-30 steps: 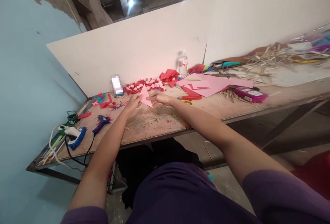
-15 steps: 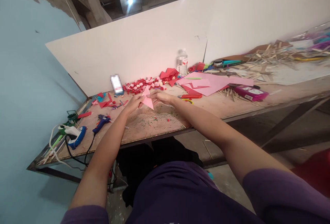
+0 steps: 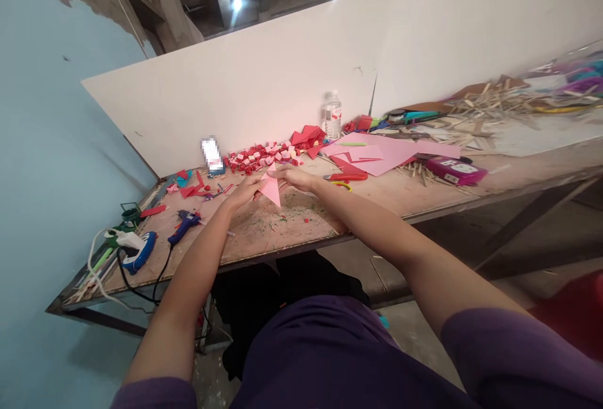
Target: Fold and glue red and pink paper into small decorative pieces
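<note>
A small pink paper triangle point(image 3: 272, 191) is held just above the worn wooden table point(image 3: 301, 220), its point hanging down. My left hand point(image 3: 245, 190) pinches its left edge. My right hand point(image 3: 293, 176) grips its upper right edge with bent fingers. Behind the hands lies a heap of small red and pink folded paper pieces point(image 3: 258, 157).
Red scissors point(image 3: 347, 177) and large pink sheets point(image 3: 381, 152) lie to the right, with a magenta box point(image 3: 456, 171) and wooden sticks point(image 3: 480, 114) beyond. A water bottle point(image 3: 332, 115) and a phone point(image 3: 211, 156) stand by the white board. Glue guns point(image 3: 184, 224) with cables occupy the left end.
The pink triangle has turned in my hands: its tip that pointed up now points down toward me. Both hands stayed in about the same place.
</note>
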`<move>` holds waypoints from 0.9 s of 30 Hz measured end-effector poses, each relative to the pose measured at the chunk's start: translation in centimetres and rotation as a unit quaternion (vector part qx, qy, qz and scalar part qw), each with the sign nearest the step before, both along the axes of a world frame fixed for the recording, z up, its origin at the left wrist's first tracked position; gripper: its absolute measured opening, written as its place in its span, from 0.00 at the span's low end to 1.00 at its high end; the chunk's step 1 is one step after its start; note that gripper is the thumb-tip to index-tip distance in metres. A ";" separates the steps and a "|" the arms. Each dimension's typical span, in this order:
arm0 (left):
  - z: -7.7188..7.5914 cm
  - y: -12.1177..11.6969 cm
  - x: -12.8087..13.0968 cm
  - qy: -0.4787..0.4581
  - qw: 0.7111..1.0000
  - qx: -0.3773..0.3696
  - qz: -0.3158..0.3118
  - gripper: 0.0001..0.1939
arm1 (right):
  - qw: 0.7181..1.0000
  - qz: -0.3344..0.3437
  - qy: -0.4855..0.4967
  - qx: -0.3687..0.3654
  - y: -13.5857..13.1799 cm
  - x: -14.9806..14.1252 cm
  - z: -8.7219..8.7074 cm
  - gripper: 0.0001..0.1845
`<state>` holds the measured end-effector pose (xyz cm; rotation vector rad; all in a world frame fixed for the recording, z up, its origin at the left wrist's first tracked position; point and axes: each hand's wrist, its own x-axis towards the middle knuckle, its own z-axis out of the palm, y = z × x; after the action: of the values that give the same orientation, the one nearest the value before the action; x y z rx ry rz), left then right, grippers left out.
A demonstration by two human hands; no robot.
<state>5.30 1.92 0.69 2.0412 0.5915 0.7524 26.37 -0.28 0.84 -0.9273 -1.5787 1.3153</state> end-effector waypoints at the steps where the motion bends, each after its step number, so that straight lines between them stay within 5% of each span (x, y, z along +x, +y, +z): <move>1: 0.0 0.0 0.0 0.001 1.000 0.000 -0.001 0.22 | 1.000 -0.001 0.000 -0.001 0.0 0.0 0.0 0.21; 27: 0.1 -0.2 -0.2 0.039 0.999 -0.018 -0.013 0.22 | 0.998 -0.033 0.036 -0.027 0.2 -0.2 0.3 0.26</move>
<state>5.09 1.70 0.78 2.0487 0.6163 0.6453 26.17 -0.07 1.13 -0.9468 -1.4510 1.3358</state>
